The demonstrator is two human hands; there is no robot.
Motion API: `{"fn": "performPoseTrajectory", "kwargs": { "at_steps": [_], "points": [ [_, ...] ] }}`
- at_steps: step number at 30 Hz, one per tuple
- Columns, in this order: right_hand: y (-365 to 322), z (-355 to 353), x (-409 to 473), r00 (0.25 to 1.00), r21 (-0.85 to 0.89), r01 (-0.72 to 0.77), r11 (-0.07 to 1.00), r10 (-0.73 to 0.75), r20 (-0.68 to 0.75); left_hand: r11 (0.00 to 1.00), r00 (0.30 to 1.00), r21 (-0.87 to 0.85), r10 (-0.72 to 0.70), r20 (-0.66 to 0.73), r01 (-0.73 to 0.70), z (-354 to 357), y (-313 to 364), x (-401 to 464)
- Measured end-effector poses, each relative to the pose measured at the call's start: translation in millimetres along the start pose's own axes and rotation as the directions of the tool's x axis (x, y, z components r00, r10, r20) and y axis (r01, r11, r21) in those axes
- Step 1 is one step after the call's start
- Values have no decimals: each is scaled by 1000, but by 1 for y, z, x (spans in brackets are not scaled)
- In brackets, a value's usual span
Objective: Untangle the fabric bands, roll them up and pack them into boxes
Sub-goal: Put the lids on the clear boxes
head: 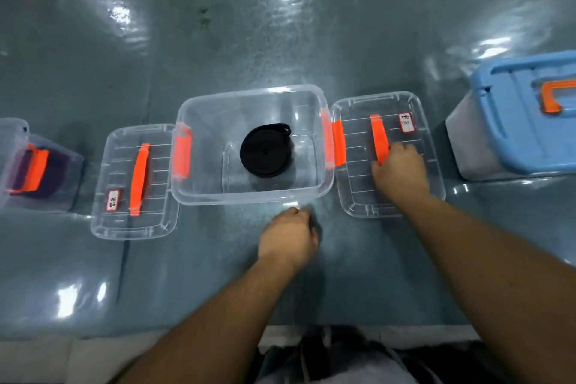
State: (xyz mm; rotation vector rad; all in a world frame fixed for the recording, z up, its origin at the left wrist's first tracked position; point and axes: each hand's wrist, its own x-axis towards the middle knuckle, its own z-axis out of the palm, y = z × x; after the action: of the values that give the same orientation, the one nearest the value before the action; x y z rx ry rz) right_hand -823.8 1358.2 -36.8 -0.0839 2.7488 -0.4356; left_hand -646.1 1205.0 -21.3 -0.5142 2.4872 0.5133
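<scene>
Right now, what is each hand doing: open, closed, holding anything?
Left hand: fingers curled, holding nothing visible, just in front of the open clear box.
Right hand: gripping the near end of the orange handle on the right lid.

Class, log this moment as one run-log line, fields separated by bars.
black rolled band: inside open clear box | right hand: gripping orange handle of right lid | left hand: curled, holding nothing

Both arms out, bare forearms, hands palm-down.
Right hand (399,168) reaches further forward and to the right, fingers curled down at the tips, knuckles up; whether it pinches anything is unclear. Left hand (288,238) sits nearer the body, at centre, fingers curled under in a loose fist, nothing visibly held. Hands well apart.
</scene>
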Motion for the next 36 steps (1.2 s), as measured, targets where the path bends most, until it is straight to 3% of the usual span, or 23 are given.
{"fn": "performPoseTrajectory", "kwargs": {
  "at_steps": [13, 18, 25, 31, 36],
  "points": [
    [6, -11, -7, 997, 24, -76, 997, 76, 17, 1000, 999, -10, -3, -44, 2, -5, -4, -11],
    [24, -22, -30, 992, 127, -122, 984, 117, 46, 1000, 999, 18, 17, -32, -16, -12, 2, -31],
    [32, -53, -56, 981, 307, -193, 932, 177, 79, 995, 990, 75, 76, -117, -67, -39, 21, -59],
    [18, -78, -61, 992, 424, -124, 897, 127, 23, 994, 961, 32, 105, -255, -101, -60, 24, -78],
    [-18, -99, -63, 999, 402, 35, 915, -26, -29, 994, 924, -59, 66, -376, -95, -83, 3, -85]
  ]
}}
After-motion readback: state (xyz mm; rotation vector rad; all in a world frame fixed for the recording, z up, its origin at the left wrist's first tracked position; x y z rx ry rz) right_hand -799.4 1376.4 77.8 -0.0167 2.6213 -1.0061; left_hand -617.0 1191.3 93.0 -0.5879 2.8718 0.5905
